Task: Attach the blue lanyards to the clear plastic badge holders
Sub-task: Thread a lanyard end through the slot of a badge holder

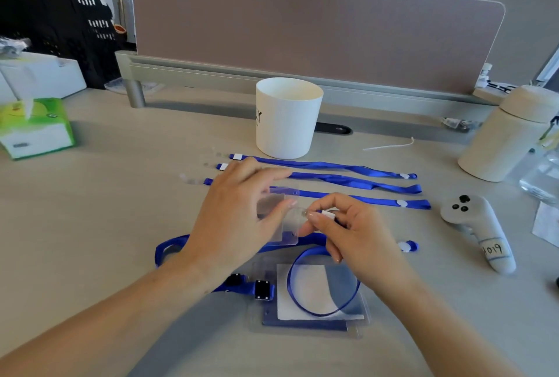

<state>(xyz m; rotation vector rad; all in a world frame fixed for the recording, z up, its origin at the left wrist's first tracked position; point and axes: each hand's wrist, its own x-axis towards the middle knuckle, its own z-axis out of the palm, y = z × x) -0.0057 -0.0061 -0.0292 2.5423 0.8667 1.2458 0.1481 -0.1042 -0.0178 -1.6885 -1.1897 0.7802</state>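
Observation:
My left hand (239,219) holds a clear plastic badge holder (286,225) above the desk, thumb on its face. My right hand (341,231) pinches the white-tipped clip end of a blue lanyard (328,215) right at the holder's edge. That lanyard's strap loops down over a stack of badge holders (314,295) lying near me. Three more blue lanyards (348,178) lie stretched out in parallel rows behind my hands. Another blue lanyard with a black buckle (261,289) lies under my left wrist.
A white cup (287,118) stands behind the lanyards. A grey handheld controller (475,225) lies at the right, near a cream canister (508,134). A green tissue box (33,127) sits at the far left. A desk divider (317,29) closes the back.

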